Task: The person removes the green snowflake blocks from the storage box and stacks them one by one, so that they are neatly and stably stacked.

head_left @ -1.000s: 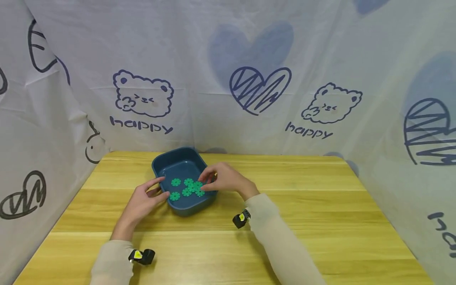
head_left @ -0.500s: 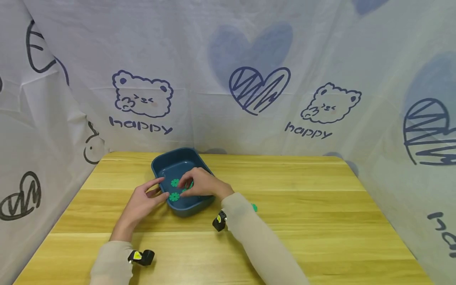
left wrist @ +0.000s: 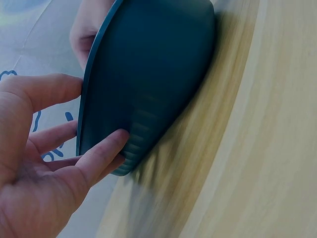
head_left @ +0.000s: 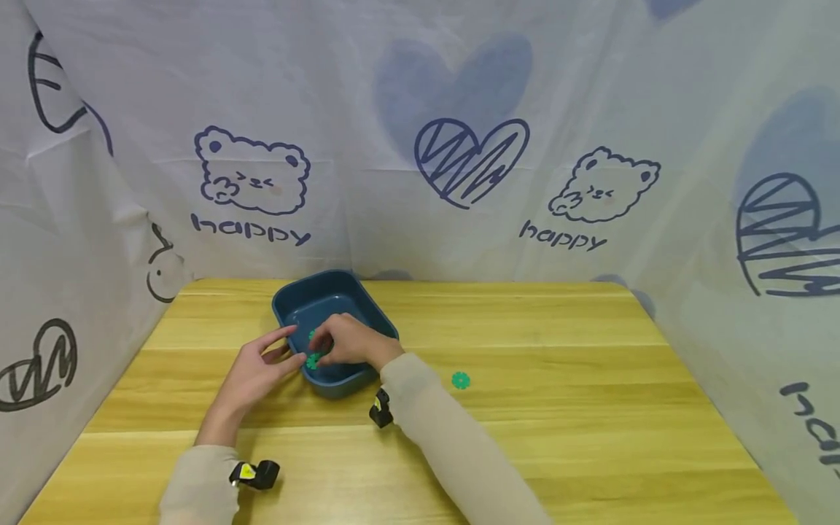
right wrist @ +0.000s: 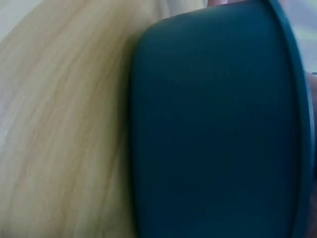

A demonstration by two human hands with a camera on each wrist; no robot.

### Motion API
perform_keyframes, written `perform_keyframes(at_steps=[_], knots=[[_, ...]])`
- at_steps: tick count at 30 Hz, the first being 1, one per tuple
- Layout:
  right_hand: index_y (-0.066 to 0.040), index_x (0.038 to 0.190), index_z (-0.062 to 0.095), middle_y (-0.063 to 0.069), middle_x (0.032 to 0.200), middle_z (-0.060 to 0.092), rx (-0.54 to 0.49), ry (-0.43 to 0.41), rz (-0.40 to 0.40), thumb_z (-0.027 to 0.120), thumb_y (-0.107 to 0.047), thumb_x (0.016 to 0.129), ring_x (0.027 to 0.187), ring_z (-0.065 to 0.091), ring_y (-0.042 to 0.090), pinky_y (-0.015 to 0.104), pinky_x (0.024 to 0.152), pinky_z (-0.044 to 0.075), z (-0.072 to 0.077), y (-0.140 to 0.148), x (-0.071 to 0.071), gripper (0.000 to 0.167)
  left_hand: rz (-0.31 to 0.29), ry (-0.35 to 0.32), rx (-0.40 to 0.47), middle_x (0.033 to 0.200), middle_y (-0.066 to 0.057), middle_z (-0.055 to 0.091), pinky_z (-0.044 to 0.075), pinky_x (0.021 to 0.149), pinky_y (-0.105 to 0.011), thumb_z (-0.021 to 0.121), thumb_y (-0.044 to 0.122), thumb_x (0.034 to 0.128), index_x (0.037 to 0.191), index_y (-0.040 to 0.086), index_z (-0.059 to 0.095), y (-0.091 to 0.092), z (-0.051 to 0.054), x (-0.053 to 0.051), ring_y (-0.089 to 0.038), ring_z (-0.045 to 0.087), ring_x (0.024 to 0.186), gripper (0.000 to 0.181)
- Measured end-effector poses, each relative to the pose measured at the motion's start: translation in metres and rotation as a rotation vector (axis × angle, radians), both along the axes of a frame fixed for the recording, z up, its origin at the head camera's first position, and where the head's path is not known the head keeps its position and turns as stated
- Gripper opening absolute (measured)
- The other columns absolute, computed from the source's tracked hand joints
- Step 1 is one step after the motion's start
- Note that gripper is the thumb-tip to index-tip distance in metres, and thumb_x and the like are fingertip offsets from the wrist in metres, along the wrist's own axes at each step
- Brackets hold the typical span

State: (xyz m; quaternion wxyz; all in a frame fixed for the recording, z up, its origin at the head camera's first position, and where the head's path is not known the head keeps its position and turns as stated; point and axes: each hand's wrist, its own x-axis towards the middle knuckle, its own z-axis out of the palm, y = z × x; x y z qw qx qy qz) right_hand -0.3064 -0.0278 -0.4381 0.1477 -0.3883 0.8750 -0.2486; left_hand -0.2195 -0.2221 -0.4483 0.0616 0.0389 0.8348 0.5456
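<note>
A dark blue box [head_left: 387, 321] with rounded corners stands on the table. In it lie green notched discs, two partly visible, one low disc [head_left: 312, 362] beside my left thumb; my right hand hides others. My left hand [head_left: 252, 372] rests against the box's left side. In the left wrist view some fingertips [left wrist: 119, 139] touch the outer wall, and others meet the rim [left wrist: 86, 74]. My right hand [head_left: 351, 339] reaches inside, fingers bent down beside the discs. Whether it pinches one is hidden. Another green disc [head_left: 461, 380] lies on the table, right of the box.
The wooden table [head_left: 564, 408] extends to the right and front of the box. A white cloth [head_left: 367, 211] with printed bears and hearts hangs behind and on both sides. Small black cameras, such as this one [head_left: 262, 475], sit on the wrists.
My right hand has moved left across the box, covering discs that showed before. The disc on the table has come into full view as the right sleeve moved off it. The left hand stays put.
</note>
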Motion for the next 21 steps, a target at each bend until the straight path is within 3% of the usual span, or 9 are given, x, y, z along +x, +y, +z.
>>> perform_keyframes(at_steps=[13, 21], knots=[[-0.010, 0.117, 0.078, 0.001, 0.111, 0.079, 0.061, 0.017, -0.005, 0.084, -0.012, 0.086, 0.095, 0.071, 0.007, 0.012, 0.084, 0.056, -0.011, -0.008, -0.002, 0.031, 0.004, 0.003, 0.012, 0.168, -0.026, 0.025, 0.054, 0.108, -0.032, 0.070, 0.025, 0.0997, 0.158, 0.005, 0.039, 0.000, -0.002, -0.002, -0.044, 0.037, 0.151, 0.069], [-0.011, 0.117, 0.078, 0.000, 0.113, 0.078, 0.084, 0.040, -0.009, 0.083, -0.011, 0.087, 0.100, 0.070, 0.009, 0.015, 0.087, 0.057, -0.012, -0.010, -0.001, 0.030, 0.001, 0.004, 0.004, 0.169, -0.026, 0.025, 0.053, 0.110, -0.035, 0.070, 0.024, 0.0997, 0.158, 0.005, 0.039, -0.001, -0.002, 0.000, -0.045, 0.037, 0.151, 0.069]])
